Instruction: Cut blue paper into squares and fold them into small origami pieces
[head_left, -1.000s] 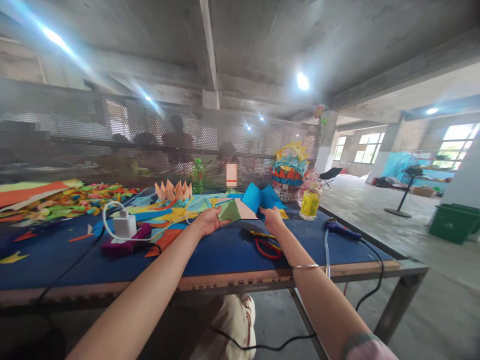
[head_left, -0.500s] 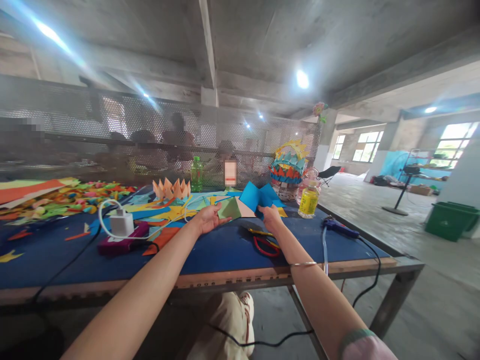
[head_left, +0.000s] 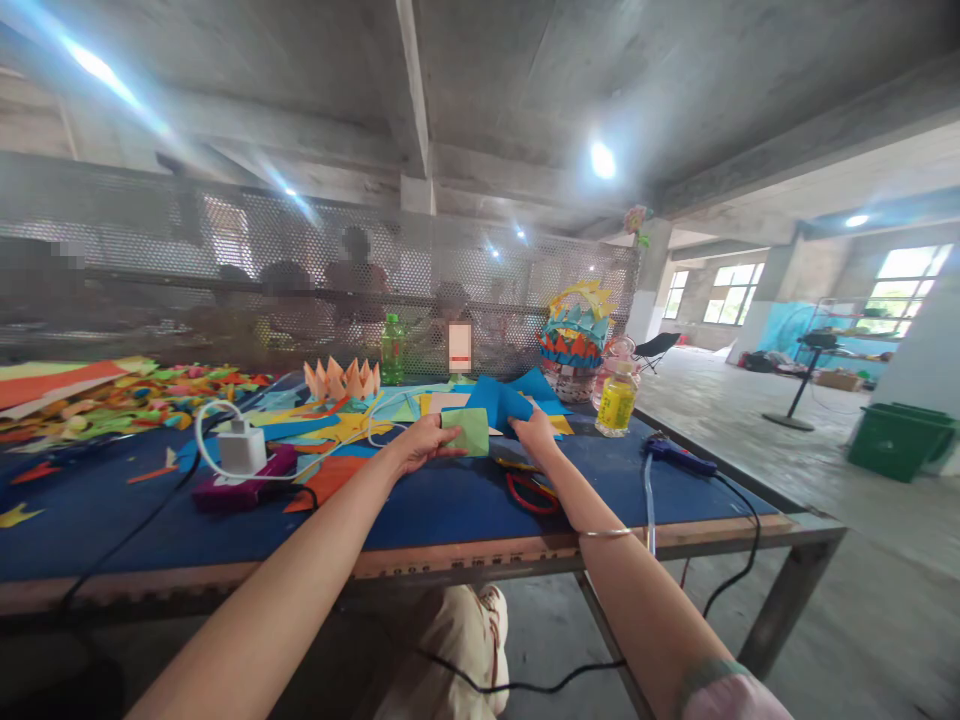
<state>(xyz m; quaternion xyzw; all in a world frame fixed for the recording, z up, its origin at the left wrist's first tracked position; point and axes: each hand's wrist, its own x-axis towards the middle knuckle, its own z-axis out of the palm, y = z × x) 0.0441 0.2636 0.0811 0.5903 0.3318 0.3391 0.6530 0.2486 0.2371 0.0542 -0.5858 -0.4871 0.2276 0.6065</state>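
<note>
Left hand (head_left: 426,446): my fingers pinch green paper (head_left: 469,432) over the counter (head_left: 427,515), twelve o'clock from me.
Right hand (head_left: 538,438): my fingers hold blue paper (head_left: 499,405), partly behind the green.
In the way: scissors (head_left: 534,494), between four and five from the green paper, beside my right wrist.
Nine: power strip (head_left: 244,482).
Ten: orange crown (head_left: 343,380).
Three: yellow-labelled bottle (head_left: 616,405); beyond, glue gun (head_left: 684,457).

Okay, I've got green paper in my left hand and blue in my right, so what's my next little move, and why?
I'd probably lay the green paper on the tabletop: your left hand would then be free to steady the blue paper, which looks bent and has only your right hand on it.
</note>
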